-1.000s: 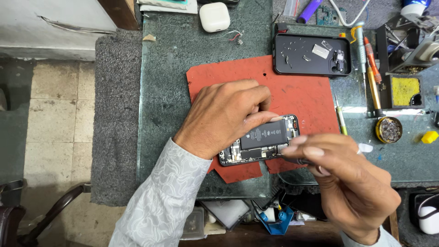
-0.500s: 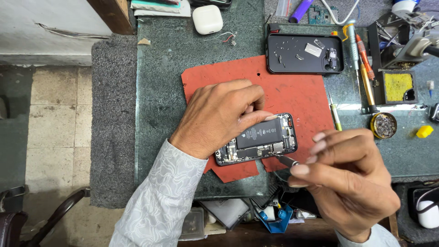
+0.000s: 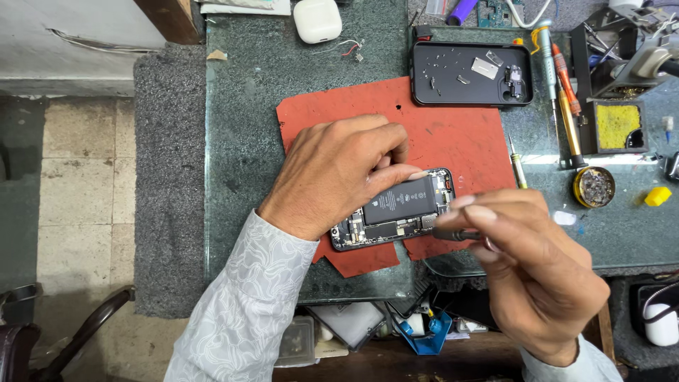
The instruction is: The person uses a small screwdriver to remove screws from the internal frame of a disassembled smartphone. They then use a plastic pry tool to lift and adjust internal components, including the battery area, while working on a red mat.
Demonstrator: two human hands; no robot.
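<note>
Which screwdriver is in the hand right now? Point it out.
The dark-tipped one pinched in the right hand, its tip at the opened phone; the orange screwdrivers lie unused beside the black tray.

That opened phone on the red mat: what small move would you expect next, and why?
Probably lowering the tool tip into the open phone. The left hand pins the phone on the red mat, while the right hand pinches a thin dark tool just at its lower right edge.
</note>
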